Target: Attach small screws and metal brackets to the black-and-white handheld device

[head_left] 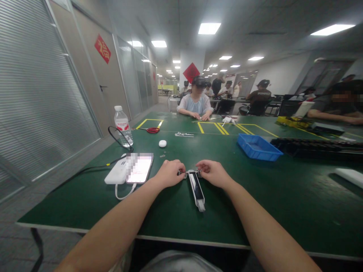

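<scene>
A narrow black bar with a silver end (196, 190) lies lengthwise on the green table (283, 196) right in front of me. My left hand (169, 173) is closed in a pinch at the left side of the bar's far end, on a small metal part. My right hand (212, 173) is pinched at the right side of the same end, fingers curled on another small part. Both fists nearly meet over the bar's top. Several tiny metal rings (163, 155) lie just beyond my left hand.
A phone (140, 168) and white power bank (117, 174) with a cable lie to the left, a water bottle (123, 126) behind them. A blue tray (258, 147), red scissors (152, 130), a white round item (162, 143) and black racks (317, 147) lie farther off. People sit opposite and at right.
</scene>
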The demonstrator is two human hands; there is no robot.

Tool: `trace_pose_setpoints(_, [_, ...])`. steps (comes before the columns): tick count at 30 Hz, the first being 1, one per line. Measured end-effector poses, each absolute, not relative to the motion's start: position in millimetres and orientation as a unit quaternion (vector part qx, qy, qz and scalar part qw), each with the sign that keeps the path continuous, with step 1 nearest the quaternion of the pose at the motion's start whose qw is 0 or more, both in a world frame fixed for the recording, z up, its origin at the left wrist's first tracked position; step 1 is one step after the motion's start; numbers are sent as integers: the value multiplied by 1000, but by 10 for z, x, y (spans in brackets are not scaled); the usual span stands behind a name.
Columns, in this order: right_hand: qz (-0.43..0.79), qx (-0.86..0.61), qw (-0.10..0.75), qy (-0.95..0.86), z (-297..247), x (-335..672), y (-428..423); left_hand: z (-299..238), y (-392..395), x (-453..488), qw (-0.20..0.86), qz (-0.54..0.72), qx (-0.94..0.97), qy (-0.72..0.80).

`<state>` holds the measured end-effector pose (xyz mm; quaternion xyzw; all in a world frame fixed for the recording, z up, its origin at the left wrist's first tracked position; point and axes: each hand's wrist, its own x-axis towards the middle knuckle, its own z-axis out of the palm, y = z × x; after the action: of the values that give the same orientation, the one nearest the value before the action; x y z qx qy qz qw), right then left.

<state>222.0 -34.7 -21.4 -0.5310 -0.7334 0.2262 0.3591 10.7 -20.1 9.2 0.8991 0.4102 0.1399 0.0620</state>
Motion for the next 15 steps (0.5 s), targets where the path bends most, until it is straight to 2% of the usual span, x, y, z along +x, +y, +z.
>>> trace_pose_setpoints(15, [251, -524, 384, -717, -238, 2240, -325, 80, -195, 106, 63, 135, 900, 410])
